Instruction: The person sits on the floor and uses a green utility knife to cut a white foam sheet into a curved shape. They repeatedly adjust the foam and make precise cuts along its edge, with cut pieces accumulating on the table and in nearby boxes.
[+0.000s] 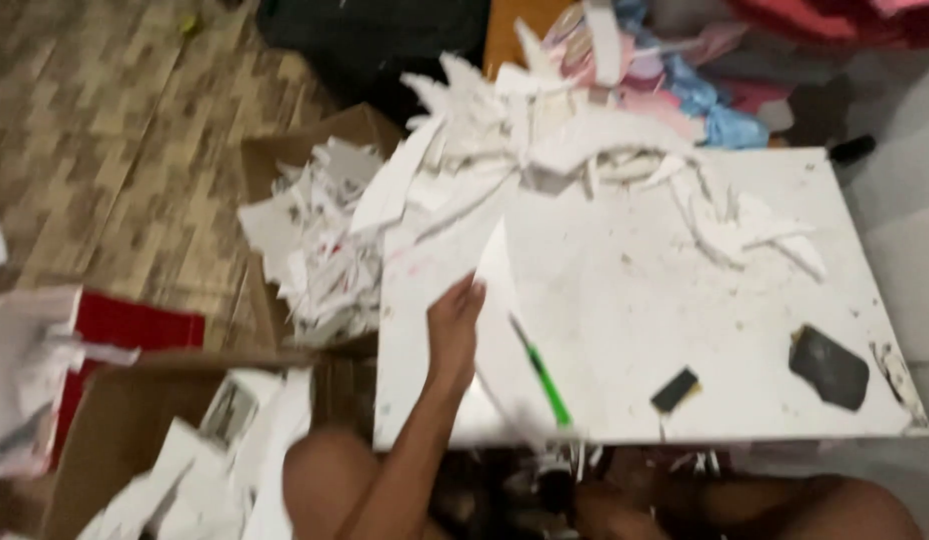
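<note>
Your white work board (685,330) fills the centre and right of the view, lying flat, its near edge running along the bottom just above your knees. The middle of the board, from centre out toward 3 o'clock, is bare surface apart from specks and stains.

A heap of white offcuts (545,140) crowds the board's far edge at 12 o'clock and spills over its left corner. A thinner trail of scraps (755,230) runs toward 2 o'clock.

Off the left edge, at 9 o'clock, an open cardboard box (315,240) stands tight against the board, full of white trimmings. A second cardboard box (155,440) sits at 7 o'clock, also holding scraps.

Your left hand (455,325) rests on the board near its left edge, fingers closed on the lower edge of a white triangular sheet piece (497,265) that stands tilted up from the surface.

Your right hand is out of view.

A dark flat pad (830,367) lies at 4 o'clock near the right edge. A green-handled knife (543,375) lies just right of your left hand, pointing toward the near edge. A small black block (676,389) sits between the knife and the pad, apart from both.
</note>
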